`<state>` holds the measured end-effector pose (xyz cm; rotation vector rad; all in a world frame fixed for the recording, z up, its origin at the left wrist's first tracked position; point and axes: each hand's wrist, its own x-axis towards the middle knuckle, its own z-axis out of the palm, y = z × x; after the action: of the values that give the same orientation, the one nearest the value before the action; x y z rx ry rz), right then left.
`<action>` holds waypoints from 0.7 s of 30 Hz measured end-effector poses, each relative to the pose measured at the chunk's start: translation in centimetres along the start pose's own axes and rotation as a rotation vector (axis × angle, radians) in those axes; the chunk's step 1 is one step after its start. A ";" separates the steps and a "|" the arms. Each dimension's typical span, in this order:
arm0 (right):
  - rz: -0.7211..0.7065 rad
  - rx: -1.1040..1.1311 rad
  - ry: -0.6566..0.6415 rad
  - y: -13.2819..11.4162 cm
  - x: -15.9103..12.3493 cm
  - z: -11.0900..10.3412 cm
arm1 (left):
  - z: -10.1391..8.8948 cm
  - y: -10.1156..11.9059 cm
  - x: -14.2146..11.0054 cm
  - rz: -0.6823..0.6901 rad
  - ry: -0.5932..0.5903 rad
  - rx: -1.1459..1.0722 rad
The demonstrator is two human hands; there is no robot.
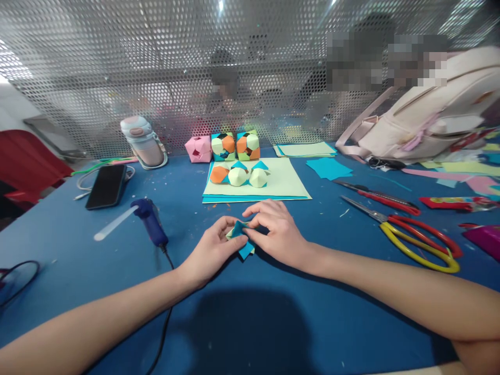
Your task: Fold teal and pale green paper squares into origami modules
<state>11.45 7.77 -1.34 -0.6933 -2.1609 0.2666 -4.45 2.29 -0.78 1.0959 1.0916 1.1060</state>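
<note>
Between both hands, just above the blue table (pixel 128 323), is a small folded paper piece (pixel 246 249) in blue and pale green. My left hand (pixel 216 245) pinches its left side, with the thumb lying across the front. From the right, my right hand (pixel 279 232) grips the piece between thumb and fingers; its fingertips partly cover the folds. Beyond the hands, several folded paper units (pixel 237 177) in orange, blue and pale green sit on a stack of pale green and blue sheets (pixel 291 182).
A glue gun (pixel 150 221) lies left, its cord running toward me. Behind it are a phone (pixel 106 186) and bottle (pixel 144 143). Scissors (pixel 414 239), a utility knife (pixel 378 198) and a backpack (pixel 433 109) are right. Finished paper cubes (pixel 223 146) stand by the mesh screen (pixel 175 78).
</note>
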 end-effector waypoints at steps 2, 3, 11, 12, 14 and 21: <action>-0.010 -0.009 0.011 -0.2 -0.1 0.1 | 0.1 0.0 -0.1 0.016 0.036 0.058; -0.015 -0.012 0.018 -0.3 -0.1 0.2 | 0.2 0.1 -0.1 0.019 0.049 0.082; -0.062 -0.026 0.022 -0.5 -0.3 0.3 | 0.0 0.0 0.1 0.046 0.156 0.150; -0.076 -0.017 0.030 -0.6 -0.3 0.3 | 0.0 0.0 0.1 0.046 0.166 0.134; -0.089 0.036 0.050 -0.7 -0.3 0.1 | -0.1 -0.1 0.2 0.047 0.186 0.089; 0.296 0.338 -0.017 -0.7 -0.3 0.3 | -0.3 -0.1 0.4 0.043 0.209 -0.055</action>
<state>11.06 7.02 -1.39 -0.8110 -1.9570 0.7767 -4.69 2.66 -0.95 0.9801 1.1971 1.2995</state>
